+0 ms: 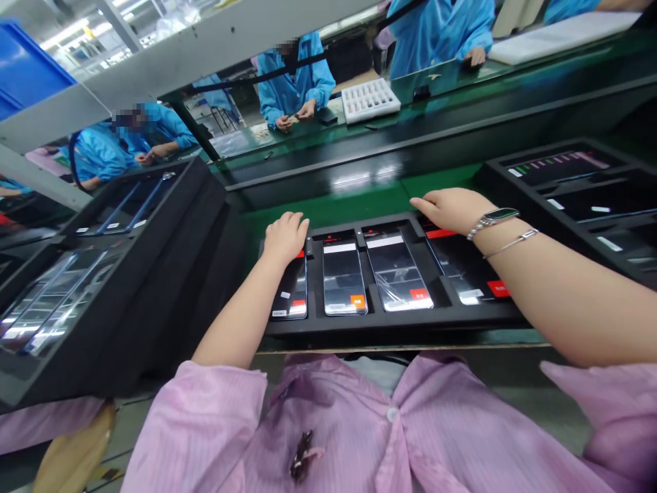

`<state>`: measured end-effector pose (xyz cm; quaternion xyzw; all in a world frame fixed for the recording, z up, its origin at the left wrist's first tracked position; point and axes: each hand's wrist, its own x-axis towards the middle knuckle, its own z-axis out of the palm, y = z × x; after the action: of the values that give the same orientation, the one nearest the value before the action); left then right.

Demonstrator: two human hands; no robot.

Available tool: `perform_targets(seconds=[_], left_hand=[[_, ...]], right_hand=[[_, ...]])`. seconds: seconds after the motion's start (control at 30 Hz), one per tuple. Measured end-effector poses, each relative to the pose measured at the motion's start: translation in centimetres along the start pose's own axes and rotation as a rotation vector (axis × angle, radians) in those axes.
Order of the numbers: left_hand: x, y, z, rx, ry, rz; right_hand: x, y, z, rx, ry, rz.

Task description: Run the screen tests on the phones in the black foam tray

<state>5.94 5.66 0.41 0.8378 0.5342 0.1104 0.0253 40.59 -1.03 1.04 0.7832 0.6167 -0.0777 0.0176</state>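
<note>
A black foam tray (313, 329) lies in front of me on the green bench, with smartphones in its slots. Two middle phones, one (343, 277) beside another (399, 270), show dark glossy screens with orange or red labels near the lower end. My left hand (285, 238) is closed over the tray's far left corner, above the leftmost phone (291, 291). At the far right corner my right hand (454, 209) bends over the edge, its thumb pointing left and its other fingers mostly hidden. Beneath that wrist lies the rightmost phone (467, 267), partly covered.
Stacked black foam trays (179, 274) holding phones rise on my left. Another black tray (575, 185) with phones sits at the right. Beyond a dark rail (452, 123), people in blue work at a bench with a white compartment tray (370, 100). A grey beam (205, 48) crosses above.
</note>
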Motion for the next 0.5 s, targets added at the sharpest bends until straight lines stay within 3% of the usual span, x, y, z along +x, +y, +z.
perform_targets(seconds=[0.13,0.27,0.4,0.5], left_hand=[[1.6,4.3,-0.8,-0.030,-0.009,0.095],[2.3,8.0,1.1,-0.011,-0.090,0.117],[1.8,8.3,2.9,-0.021,-0.110,0.134],[1.8,7.8,2.1,-0.037,-0.053,0.133]], right_hand=[[0.4,-4.4,-1.5,0.022,0.051,-0.100],[1.3,-8.7,0.0,0.043,-0.009,-0.167],[1.6,-9.1,1.6,0.071,-0.004,-0.180],[0.6,-8.3,0.2,0.137,0.164,-0.193]])
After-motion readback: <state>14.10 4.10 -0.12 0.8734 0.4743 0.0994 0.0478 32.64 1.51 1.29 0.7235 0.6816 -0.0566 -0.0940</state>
